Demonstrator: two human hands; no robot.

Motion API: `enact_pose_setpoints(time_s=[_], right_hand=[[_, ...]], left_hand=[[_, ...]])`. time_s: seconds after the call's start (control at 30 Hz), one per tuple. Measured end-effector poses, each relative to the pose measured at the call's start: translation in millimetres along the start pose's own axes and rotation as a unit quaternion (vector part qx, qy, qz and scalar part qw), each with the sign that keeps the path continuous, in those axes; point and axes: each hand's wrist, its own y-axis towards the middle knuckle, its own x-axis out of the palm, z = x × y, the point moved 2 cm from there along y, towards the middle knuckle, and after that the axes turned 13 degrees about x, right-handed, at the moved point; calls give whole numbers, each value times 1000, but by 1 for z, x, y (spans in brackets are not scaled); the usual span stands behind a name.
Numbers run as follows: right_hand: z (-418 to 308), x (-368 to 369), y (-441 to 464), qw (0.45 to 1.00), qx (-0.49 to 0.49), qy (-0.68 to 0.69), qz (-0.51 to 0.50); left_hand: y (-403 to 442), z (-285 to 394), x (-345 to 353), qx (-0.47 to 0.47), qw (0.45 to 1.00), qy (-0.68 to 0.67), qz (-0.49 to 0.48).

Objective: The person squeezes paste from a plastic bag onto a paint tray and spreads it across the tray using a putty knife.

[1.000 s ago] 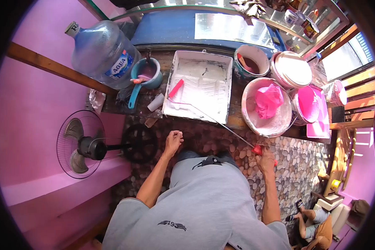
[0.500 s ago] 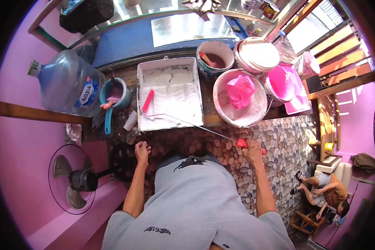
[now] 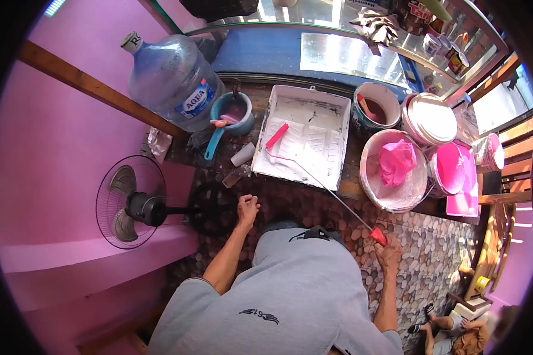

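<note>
My right hand [image 3: 388, 253] grips the red handle of a paint roller [image 3: 350, 212] in the head view. The long wire frame crosses the near edge of the white paint tray [image 3: 263, 155], and the narrow pink roller sleeve [image 3: 276, 136] lies on the tray's ribbed, paint-smeared floor. Left of my body, my left hand [image 3: 248, 212] hangs with curled fingers and nothing visible in it. Near that hand are a white cup-like piece [image 3: 243, 154] and a teal dipper [image 3: 231, 118] with pinkish liquid and a brush in it.
A large water bottle [image 3: 175, 80] stands left of the tray. At right are a paint-smeared basin [image 3: 373, 177] with a pink bag [image 3: 397, 163], a bucket of brown liquid [image 3: 378, 102] and pink containers [image 3: 450, 168]. A fan [image 3: 145, 208] is at left; a seated person [image 3: 465, 337] is at lower right.
The view has turned left, so everything sits further right in it. The sleeve stays in the tray; the roller handle now tilts more steeply toward me.
</note>
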Motion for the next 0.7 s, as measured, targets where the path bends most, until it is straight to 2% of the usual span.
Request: enact_pose_setpoints(time_s=[0.17, 0.23, 0.33, 0.37, 0.43, 0.57, 0.63, 0.7], right_hand=[[32, 11, -18, 994, -2, 100, 40], [27, 0, -26, 993, 11, 108, 48], [25, -6, -30, 989, 14, 134, 65], [25, -7, -32, 986, 14, 143, 81], [24, -13, -34, 982, 25, 163, 95], [22, -18, -38, 979, 45, 168, 111], [23, -16, -40, 979, 51, 163, 113], [26, -14, -41, 979, 57, 157, 115]], left_hand=[[-19, -45, -23, -19, 999, 13, 33], [-31, -71, -32, -30, 997, 63, 36], [-51, -93, -47, -30, 977, 213, -3], [-59, -93, -51, -26, 976, 215, -7], [-73, -85, -55, 67, 918, 385, -71], [-68, -99, -57, 31, 912, 393, -114], [-59, -104, -54, 12, 932, 340, -124], [-56, -90, -44, 35, 928, 348, -128]])
